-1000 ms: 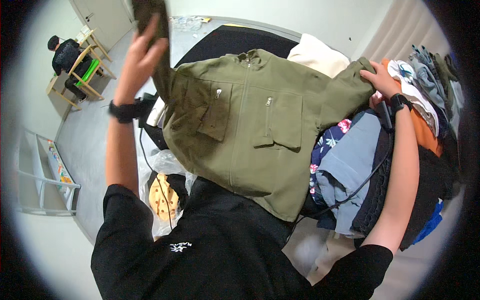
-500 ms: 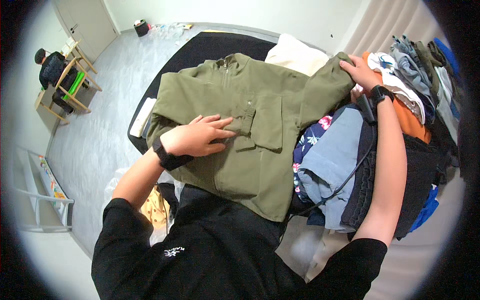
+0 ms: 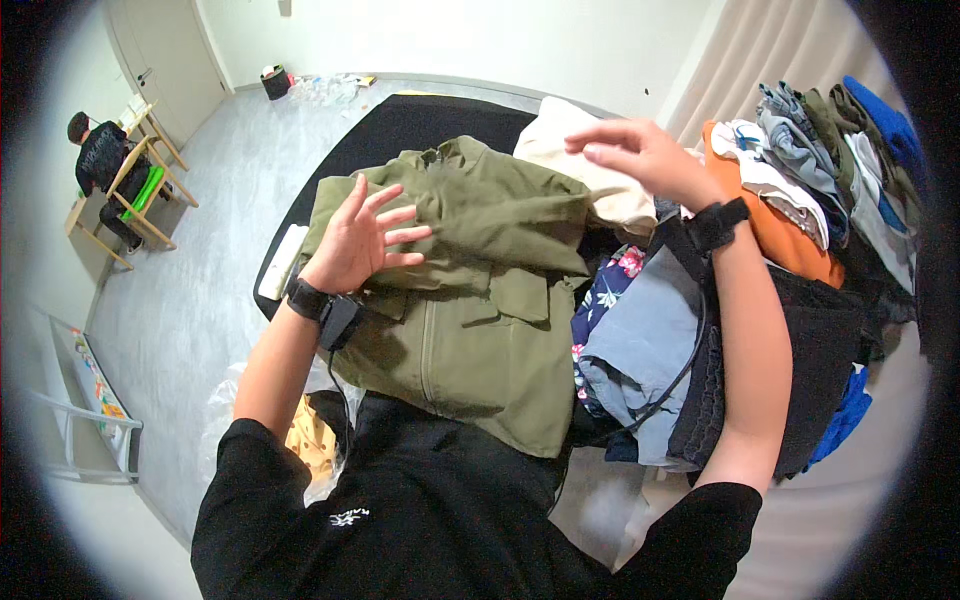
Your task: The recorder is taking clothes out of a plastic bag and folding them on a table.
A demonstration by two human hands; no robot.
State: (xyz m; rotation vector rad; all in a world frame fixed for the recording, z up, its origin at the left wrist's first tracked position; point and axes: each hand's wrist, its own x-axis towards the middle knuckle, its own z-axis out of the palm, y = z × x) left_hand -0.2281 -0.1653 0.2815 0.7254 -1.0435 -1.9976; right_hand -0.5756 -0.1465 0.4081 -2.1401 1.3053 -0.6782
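An olive-green zip jacket [image 3: 480,340] lies front up on a black-covered table [image 3: 360,130], both sleeves folded in across its chest. Above the jacket's left part, my left hand [image 3: 365,235] is raised with its fingers spread and holds nothing. My right hand [image 3: 640,160] hovers over a cream folded cloth [image 3: 560,140] beyond the jacket's right shoulder; its fingers are stretched out and no cloth is in them. Both wrists wear black straps with small devices. Right of the jacket lie a navy floral garment [image 3: 605,290] and a grey-blue garment [image 3: 640,340].
Piled clothes rise at the right: an orange garment [image 3: 790,245], blue-grey trousers [image 3: 800,140] and black clothing [image 3: 820,350]. A white folded item [image 3: 284,262] rests at the table's left edge. A yellow spotted cloth [image 3: 312,440] sits low at left. Far left, a person [image 3: 105,165] sits at a desk.
The right-side sleeve, stretched out earlier under my right hand, now lies folded across the jacket. My right hand has let go and lifted leftward. My left hand has come up off the jacket.
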